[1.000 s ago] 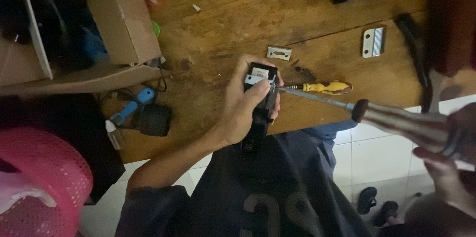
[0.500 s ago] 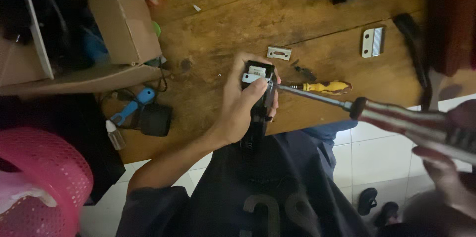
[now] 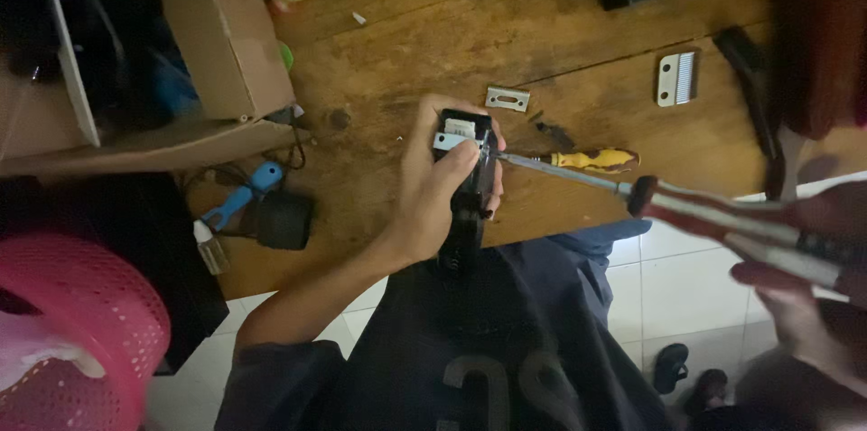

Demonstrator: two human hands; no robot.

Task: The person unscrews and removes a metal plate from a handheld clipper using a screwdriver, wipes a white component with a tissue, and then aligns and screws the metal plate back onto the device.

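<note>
While our left hand point(image 3: 433, 192) wraps closed around the black hair clipper point(image 3: 467, 180) above the near edge of the wooden table point(image 3: 406, 43), thumb pressed on its pale top end, our right hand point(image 3: 813, 305) (blurred at the frame's right side) is closed around the red-and-white handle of a long screwdriver point(image 3: 632, 189) whose tip meets the clipper's head. We judge the clipper a rigid, smooth plastic body, light enough for one hand yet apt to twist under the driver's push. So we hold it around the middle, clear of the small head parts.
</note>
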